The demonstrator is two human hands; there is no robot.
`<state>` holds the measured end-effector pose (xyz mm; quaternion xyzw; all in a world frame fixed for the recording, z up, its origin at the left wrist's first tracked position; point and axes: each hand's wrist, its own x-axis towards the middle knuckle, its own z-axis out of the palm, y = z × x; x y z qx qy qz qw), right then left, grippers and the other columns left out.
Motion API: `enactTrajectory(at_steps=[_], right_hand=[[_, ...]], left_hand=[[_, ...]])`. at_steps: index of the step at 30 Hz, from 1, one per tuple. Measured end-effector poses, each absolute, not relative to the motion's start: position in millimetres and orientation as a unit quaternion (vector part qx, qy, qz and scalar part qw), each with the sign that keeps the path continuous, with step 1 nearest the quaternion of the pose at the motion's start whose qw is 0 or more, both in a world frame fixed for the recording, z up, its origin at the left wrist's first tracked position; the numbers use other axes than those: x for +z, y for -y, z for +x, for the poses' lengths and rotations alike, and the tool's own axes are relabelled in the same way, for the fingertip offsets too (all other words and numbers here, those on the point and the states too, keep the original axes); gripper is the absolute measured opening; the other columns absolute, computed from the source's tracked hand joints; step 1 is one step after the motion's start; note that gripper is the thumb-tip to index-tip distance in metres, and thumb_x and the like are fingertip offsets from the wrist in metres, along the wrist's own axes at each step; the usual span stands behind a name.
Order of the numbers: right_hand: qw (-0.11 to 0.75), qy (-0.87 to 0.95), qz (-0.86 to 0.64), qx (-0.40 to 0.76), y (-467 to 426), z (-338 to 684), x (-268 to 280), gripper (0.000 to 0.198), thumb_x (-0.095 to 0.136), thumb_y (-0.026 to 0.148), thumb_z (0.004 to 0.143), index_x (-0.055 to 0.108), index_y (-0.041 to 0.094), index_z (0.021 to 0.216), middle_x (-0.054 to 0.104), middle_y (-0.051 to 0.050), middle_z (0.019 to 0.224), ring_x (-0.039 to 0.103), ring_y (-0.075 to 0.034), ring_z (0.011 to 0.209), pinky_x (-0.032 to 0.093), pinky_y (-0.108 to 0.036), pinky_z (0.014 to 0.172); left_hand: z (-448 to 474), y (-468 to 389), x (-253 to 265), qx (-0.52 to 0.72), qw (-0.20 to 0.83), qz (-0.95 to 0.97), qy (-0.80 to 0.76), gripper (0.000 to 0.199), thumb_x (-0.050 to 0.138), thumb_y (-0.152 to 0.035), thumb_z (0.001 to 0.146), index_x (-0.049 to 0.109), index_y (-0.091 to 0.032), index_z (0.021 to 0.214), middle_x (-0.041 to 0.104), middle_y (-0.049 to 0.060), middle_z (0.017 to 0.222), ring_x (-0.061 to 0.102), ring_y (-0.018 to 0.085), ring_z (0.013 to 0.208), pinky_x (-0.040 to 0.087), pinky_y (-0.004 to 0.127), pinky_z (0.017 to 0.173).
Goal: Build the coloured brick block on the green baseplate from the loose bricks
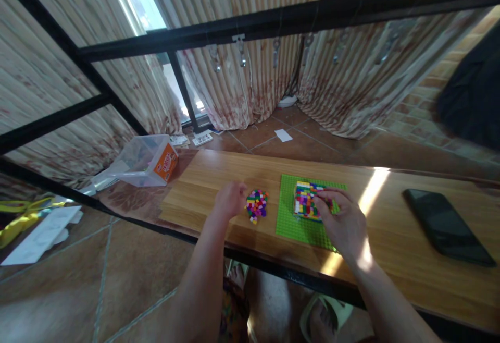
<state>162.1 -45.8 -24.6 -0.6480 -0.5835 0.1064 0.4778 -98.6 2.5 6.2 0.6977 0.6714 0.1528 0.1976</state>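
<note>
A green studded baseplate (287,218) lies on the wooden tabletop, bearing a rectangular block of many-coloured toy bricks (305,199). Over the right part of that block is my right hand (346,220), thumb and forefinger pinched together at the bricks. Whatever sits between those fingertips is too small to make out. To the left of the baseplate is a loose pile of small coloured bricks (257,205). My left hand (230,199) is at the left edge of this pile, its fingers curled together, and their tips do not show clearly.
A dark phone (447,225) lies on the right of the wooden tabletop (203,181). Beyond its left end stands a clear plastic box (146,163) with an orange label. A black metal rail (250,22) crosses in front of the curtains. White paper (283,135) lies on the floor.
</note>
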Motion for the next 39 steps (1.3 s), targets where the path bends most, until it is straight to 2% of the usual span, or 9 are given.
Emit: enactTrajectory(at_steps=[3, 9, 19, 22, 24, 28, 31, 35, 39], right_hand=[[0.476, 0.581, -0.651, 0.108, 44, 163, -23, 0.025, 0.06, 0.043, 0.081, 0.071, 0.021, 0.087, 0.067, -0.009, 0.102, 0.063, -0.025, 0.097, 0.048, -0.044, 0.091], [0.461, 0.597, -0.65, 0.099, 44, 164, -22, 0.025, 0.058, 0.042, 0.08, 0.072, 0.022, 0.084, 0.067, -0.01, 0.102, 0.063, -0.026, 0.095, 0.049, -0.045, 0.089], [0.45, 0.607, -0.648, 0.093, 44, 165, -22, 0.025, 0.057, 0.041, 0.08, 0.072, 0.021, 0.084, 0.066, -0.01, 0.103, 0.063, -0.026, 0.096, 0.049, -0.045, 0.09], [0.453, 0.605, -0.648, 0.093, 44, 164, -22, 0.023, 0.058, 0.039, 0.08, 0.072, 0.021, 0.084, 0.066, -0.01, 0.102, 0.062, -0.026, 0.098, 0.048, -0.046, 0.092], [0.457, 0.601, -0.649, 0.093, 44, 164, -22, 0.022, 0.058, 0.038, 0.081, 0.072, 0.021, 0.083, 0.066, -0.009, 0.103, 0.063, -0.025, 0.098, 0.048, -0.045, 0.092], [0.476, 0.589, -0.646, 0.096, 44, 163, -21, 0.02, 0.06, 0.037, 0.081, 0.071, 0.021, 0.085, 0.066, -0.009, 0.103, 0.063, -0.024, 0.095, 0.05, -0.044, 0.089], [0.507, 0.582, -0.632, 0.065, 46, 157, -16, 0.019, 0.059, 0.035, 0.084, 0.071, 0.02, 0.087, 0.066, -0.009, 0.103, 0.063, -0.024, 0.096, 0.05, -0.044, 0.089], [0.527, 0.614, -0.585, 0.05, 51, 141, -7, 0.016, 0.059, 0.033, 0.088, 0.069, 0.022, 0.094, 0.068, -0.008, 0.102, 0.062, -0.023, 0.098, 0.048, -0.044, 0.091], [0.526, 0.639, -0.553, 0.096, 55, 130, -4, 0.015, 0.062, 0.034, 0.088, 0.067, 0.024, 0.097, 0.069, -0.006, 0.099, 0.062, -0.022, 0.096, 0.048, -0.043, 0.088]], left_hand=[[-101, -1, 3, 0.108, 0.201, 0.71, -0.666, 0.029, 0.063, -0.013, 0.074, 0.073, -0.017, 0.102, 0.074, 0.011, 0.102, 0.066, 0.023, 0.096, 0.048, 0.031, 0.083], [-90, 3, 6, 0.08, 0.21, 0.739, -0.635, 0.032, 0.07, -0.023, 0.071, 0.073, -0.018, 0.102, 0.073, 0.01, 0.102, 0.065, 0.025, 0.096, 0.048, 0.032, 0.083], [-93, -5, 1, 0.089, 0.204, 0.702, -0.677, 0.019, 0.069, -0.018, 0.07, 0.07, -0.016, 0.089, 0.072, 0.008, 0.092, 0.064, 0.02, 0.084, 0.046, 0.029, 0.074], [-95, -6, 0, 0.114, 0.215, 0.704, -0.667, 0.01, 0.066, -0.014, 0.071, 0.069, -0.015, 0.08, 0.071, 0.007, 0.081, 0.063, 0.019, 0.077, 0.044, 0.029, 0.069], [-98, -8, 2, 0.147, 0.249, 0.703, -0.65, 0.003, 0.065, -0.013, 0.072, 0.066, -0.015, 0.073, 0.069, 0.006, 0.073, 0.061, 0.018, 0.071, 0.043, 0.028, 0.065], [-101, -8, 8, 0.264, 0.375, 0.661, -0.594, 0.006, 0.065, -0.013, 0.071, 0.061, -0.015, 0.067, 0.065, 0.002, 0.066, 0.059, 0.014, 0.064, 0.043, 0.025, 0.061], [-91, -4, 14, 0.366, 0.467, 0.593, -0.544, 0.008, 0.068, -0.016, 0.068, 0.063, -0.014, 0.074, 0.066, 0.001, 0.07, 0.06, 0.012, 0.065, 0.044, 0.023, 0.06], [-61, 7, 21, 0.444, 0.606, 0.463, -0.471, 0.03, 0.074, -0.019, 0.065, 0.066, -0.014, 0.094, 0.069, 0.002, 0.078, 0.062, 0.01, 0.063, 0.048, 0.022, 0.061], [-30, 20, 23, 0.47, 0.685, 0.377, -0.409, 0.031, 0.077, -0.021, 0.063, 0.067, -0.013, 0.092, 0.071, 0.003, 0.076, 0.064, 0.009, 0.065, 0.05, 0.021, 0.066]])
